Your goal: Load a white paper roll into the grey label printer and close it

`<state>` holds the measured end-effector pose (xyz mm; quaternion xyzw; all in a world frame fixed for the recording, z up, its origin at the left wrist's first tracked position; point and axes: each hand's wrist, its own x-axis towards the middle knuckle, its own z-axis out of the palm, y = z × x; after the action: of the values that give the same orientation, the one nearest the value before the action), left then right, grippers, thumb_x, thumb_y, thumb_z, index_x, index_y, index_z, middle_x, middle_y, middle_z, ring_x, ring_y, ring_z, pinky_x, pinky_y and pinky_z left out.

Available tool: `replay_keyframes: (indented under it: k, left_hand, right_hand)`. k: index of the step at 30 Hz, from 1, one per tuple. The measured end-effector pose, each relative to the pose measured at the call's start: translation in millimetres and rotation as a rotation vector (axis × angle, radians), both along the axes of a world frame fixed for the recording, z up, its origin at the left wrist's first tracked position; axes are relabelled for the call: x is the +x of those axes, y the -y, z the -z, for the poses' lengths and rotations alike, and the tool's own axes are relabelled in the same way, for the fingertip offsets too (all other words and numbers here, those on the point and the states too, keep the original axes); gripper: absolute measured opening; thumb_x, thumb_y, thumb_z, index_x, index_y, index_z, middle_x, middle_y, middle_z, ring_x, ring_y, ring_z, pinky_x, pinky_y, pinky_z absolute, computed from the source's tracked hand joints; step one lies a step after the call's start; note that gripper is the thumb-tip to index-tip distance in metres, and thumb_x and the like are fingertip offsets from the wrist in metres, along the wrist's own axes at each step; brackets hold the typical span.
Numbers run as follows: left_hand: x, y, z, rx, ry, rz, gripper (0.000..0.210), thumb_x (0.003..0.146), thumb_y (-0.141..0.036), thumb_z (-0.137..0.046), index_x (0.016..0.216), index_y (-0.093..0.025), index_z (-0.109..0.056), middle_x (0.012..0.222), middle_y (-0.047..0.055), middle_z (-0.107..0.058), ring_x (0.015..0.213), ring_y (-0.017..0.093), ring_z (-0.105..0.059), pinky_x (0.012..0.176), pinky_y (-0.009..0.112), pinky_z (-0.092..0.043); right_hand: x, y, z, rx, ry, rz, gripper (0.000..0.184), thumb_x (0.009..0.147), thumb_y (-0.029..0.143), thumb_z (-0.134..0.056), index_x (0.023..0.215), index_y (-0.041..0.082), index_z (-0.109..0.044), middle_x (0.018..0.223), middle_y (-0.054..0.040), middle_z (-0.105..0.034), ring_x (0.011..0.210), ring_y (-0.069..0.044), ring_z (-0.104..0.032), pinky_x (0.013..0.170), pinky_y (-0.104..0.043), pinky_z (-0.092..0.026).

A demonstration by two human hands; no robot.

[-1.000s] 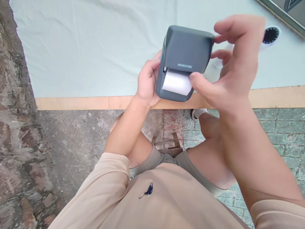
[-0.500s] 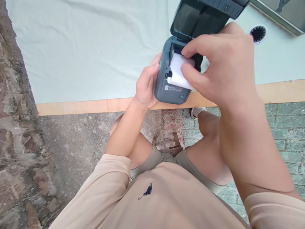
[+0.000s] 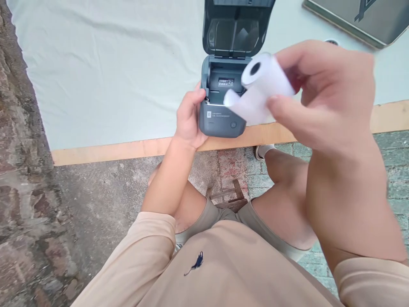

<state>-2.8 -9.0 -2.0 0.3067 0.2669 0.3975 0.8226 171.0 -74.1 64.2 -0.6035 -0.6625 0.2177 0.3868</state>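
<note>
My left hand [image 3: 191,117] grips the left side of a dark grey label printer [image 3: 222,123], thumb on its edge. The printer's lid [image 3: 236,32] is tipped up, and its paper bay shows a small label on the inner wall with no roll inside. Between the thumb and fingers of my right hand [image 3: 322,94] is a white paper roll [image 3: 271,83] with a dark core hole. A loose strip of its paper hangs down to the left, in front of the printer's right side. Some fingertips of my right hand are hidden behind the roll.
A white cloth [image 3: 111,76] covers the table, with a bare wooden front edge [image 3: 111,151]. At the back right lies a dark flat case [image 3: 358,21]. A round item [image 3: 332,42] is mostly hidden behind my right hand. A small wooden stool [image 3: 228,196] shows below.
My right hand has lifted the paper roll out of the printer's bay and moved right with it. The printer has shifted slightly left in view, still in my left hand.
</note>
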Motion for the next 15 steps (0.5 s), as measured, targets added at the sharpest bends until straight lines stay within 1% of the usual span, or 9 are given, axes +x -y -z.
replay_keyframes:
  k: [2,4,5,7,10,12,14,15]
  left_hand:
    - [-0.8,-3.2,0.8,-0.032,0.019,0.003,0.029,0.082,-0.039,-0.044,0.089,-0.02,-0.065,0.088,0.005,-0.07,0.113,0.024,-0.062,0.088,0.034,-0.056]
    - [-1.4,-5.2,1.4,-0.037,0.031,0.016,0.031,0.081,-0.041,-0.043,0.085,-0.021,-0.066,0.091,0.004,-0.071,0.108,0.024,-0.065,0.084,0.033,-0.058]
    - [-1.6,-5.5,1.6,-0.036,0.03,0.017,0.031,0.08,-0.042,-0.043,0.085,-0.022,-0.066,0.094,0.003,-0.072,0.107,0.024,-0.065,0.083,0.033,-0.059]
    - [-1.5,-5.1,1.5,-0.031,0.02,0.001,0.029,0.08,-0.043,-0.044,0.082,-0.024,-0.066,0.098,0.002,-0.072,0.106,0.023,-0.066,0.081,0.033,-0.059]
    - [-1.0,-3.8,0.8,-0.01,-0.001,-0.001,0.029,0.079,-0.044,-0.045,0.082,-0.024,-0.066,0.099,0.001,-0.072,0.106,0.024,-0.066,0.079,0.033,-0.06]
    - [-0.9,-3.4,0.4,0.009,-0.013,0.016,0.03,0.078,-0.045,-0.046,0.085,-0.024,-0.067,0.099,0.001,-0.072,0.104,0.024,-0.066,0.078,0.033,-0.06]
    - [-0.9,-3.5,0.2,0.02,-0.035,0.01,0.031,0.076,-0.046,-0.048,0.087,-0.024,-0.067,0.1,0.001,-0.072,0.104,0.025,-0.066,0.078,0.032,-0.06]
    - [-0.9,-3.5,0.3,0.02,-0.05,-0.001,0.03,0.076,-0.046,-0.049,0.087,-0.025,-0.067,0.102,0.001,-0.072,0.105,0.025,-0.066,0.077,0.032,-0.06]
  right_hand:
    - [12.4,12.4,13.4,0.112,-0.25,0.054,0.023,0.076,0.031,-0.055,0.096,0.021,-0.062,0.087,-0.0033,-0.062,0.077,-0.013,-0.056,0.066,-0.03,-0.045]
    - [23.7,21.4,28.0,0.143,-0.289,0.121,0.029,0.075,0.031,-0.055,0.103,0.024,-0.06,0.093,-0.0046,-0.061,0.084,-0.015,-0.057,0.068,-0.031,-0.047]
    - [28.2,24.3,34.4,0.131,-0.243,0.147,0.032,0.074,0.03,-0.054,0.106,0.025,-0.058,0.097,-0.0054,-0.06,0.086,-0.016,-0.057,0.068,-0.031,-0.047]
    - [34.2,27.6,44.3,0.07,-0.079,0.179,0.037,0.074,0.026,-0.052,0.11,0.025,-0.054,0.103,-0.0067,-0.059,0.09,-0.016,-0.057,0.069,-0.031,-0.049]
    - [37.3,29.7,51.6,-0.03,0.167,0.172,0.034,0.07,0.02,-0.053,0.104,0.024,-0.056,0.1,-0.0069,-0.062,0.09,-0.018,-0.059,0.077,-0.035,-0.05]
    - [38.6,31.5,52.3,-0.085,0.242,0.155,0.034,0.066,0.019,-0.057,0.1,0.023,-0.059,0.096,-0.0065,-0.065,0.088,-0.019,-0.059,0.079,-0.038,-0.049]
    - [41.8,33.8,50.4,-0.111,0.258,0.13,0.04,0.066,0.02,-0.055,0.106,0.024,-0.057,0.098,-0.006,-0.065,0.089,-0.02,-0.059,0.08,-0.04,-0.049]
    - [44.2,34.6,48.6,-0.083,0.235,0.135,0.041,0.068,0.02,-0.052,0.109,0.024,-0.056,0.099,-0.0055,-0.065,0.09,-0.019,-0.059,0.08,-0.039,-0.049]
